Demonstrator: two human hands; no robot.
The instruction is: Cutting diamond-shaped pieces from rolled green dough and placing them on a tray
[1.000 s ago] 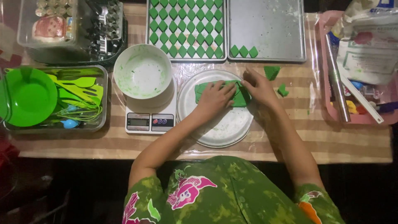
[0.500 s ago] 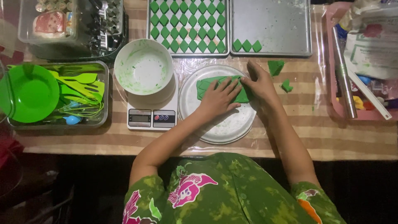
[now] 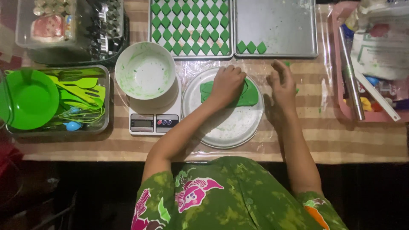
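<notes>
The left hand (image 3: 228, 83) presses, fingers curled, on the green dough slab (image 3: 249, 94) — long axis 9-to-3; the right hand (image 3: 282, 83), half-open and empty, sits at its 3 o'clock.

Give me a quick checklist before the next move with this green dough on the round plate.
1. Left hand on the green dough: ok.
2. Dough lying on the round metal plate: ok.
3. Right hand free, off the dough: ok.
4. Space on the right baking tray, with only three diamond pieces: ok.
5. Left baking tray space: not ok, nearly full.
6. Dough thickness: cannot tell.
</notes>
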